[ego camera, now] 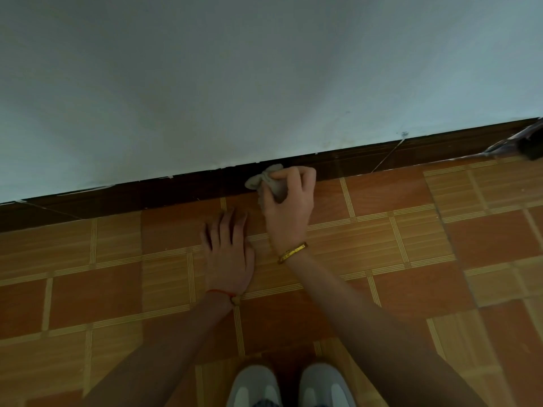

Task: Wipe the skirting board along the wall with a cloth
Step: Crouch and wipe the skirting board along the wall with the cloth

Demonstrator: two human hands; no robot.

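Gripping a bunched grey cloth [271, 183], the right hand [289, 207] presses it against the dark skirting board [182, 190]. The cloth bulges leftward past the fingers. The left hand [227, 254] lies flat, fingers straight, just below the board.

The skirting board [182, 190] is a long dark brown strip at the bottom of the pale wall, where the wall meets the floor, and it runs across the view from about 9 o'clock up to about 2 o'clock. The cloth [266, 180] is small, light grey and all scrunched up. It is pushed against the board near the middle of the view, with a bunched end sticking out toward 9 o'clock.
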